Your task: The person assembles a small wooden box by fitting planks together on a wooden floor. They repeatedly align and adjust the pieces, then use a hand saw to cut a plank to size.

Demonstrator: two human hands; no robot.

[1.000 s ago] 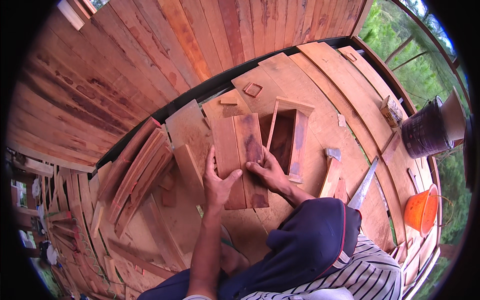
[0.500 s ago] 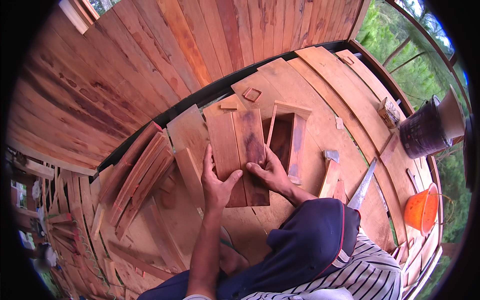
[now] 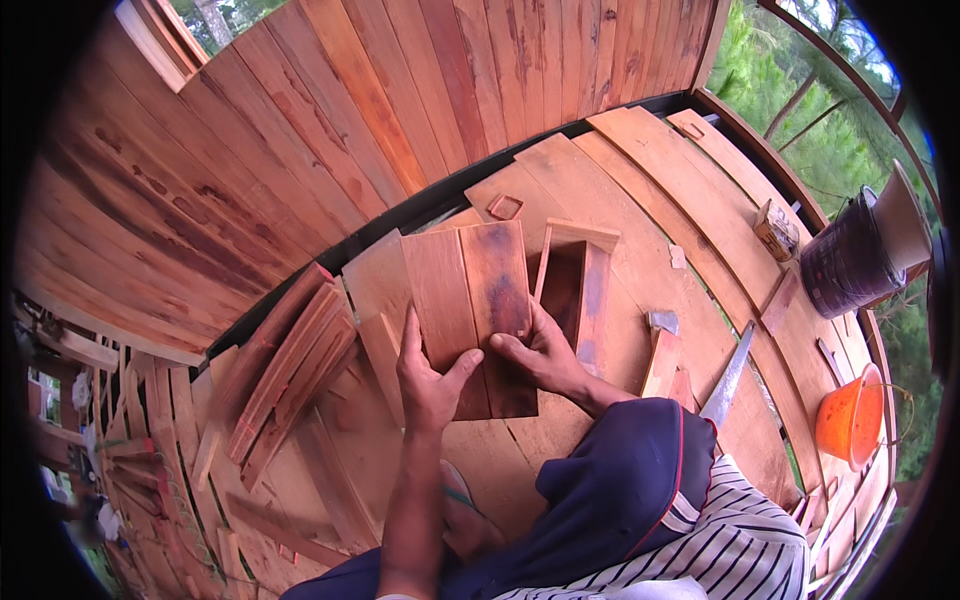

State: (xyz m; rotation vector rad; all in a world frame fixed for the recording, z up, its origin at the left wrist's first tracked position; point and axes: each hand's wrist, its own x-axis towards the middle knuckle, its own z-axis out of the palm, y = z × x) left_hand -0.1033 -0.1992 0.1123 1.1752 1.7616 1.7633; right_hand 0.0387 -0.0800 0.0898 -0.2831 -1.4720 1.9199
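Observation:
Two short reddish wooden boards (image 3: pixel 437 290) lie edge against edge in front of me, forming one flat panel with a thin seam down the middle. My left hand (image 3: pixel 428 380) grips the panel's left edge, its thumb across the lower face. On the opposite edge, my right hand (image 3: pixel 548 358) holds the darker, stained board (image 3: pixel 500 290), thumb pressed on its face near the seam. Both hands' fingertips are partly hidden behind the wood. Just right of the panel, partly covered by it, rests an open wooden box (image 3: pixel 594 295) with a dark inside.
Right of the box lie a hatchet (image 3: pixel 662 321) and a handsaw (image 3: pixel 728 375). Farther right stand a dark bucket (image 3: pixel 840 250) and an orange bucket (image 3: pixel 848 418). Stacked planks (image 3: pixel 290 370) lie to the left. A plank wall (image 3: pixel 400 110) closes the far side; gaps run between floorboards.
Both hands keep their grip on the boards, which shift only slightly. The whole view has turned a little.

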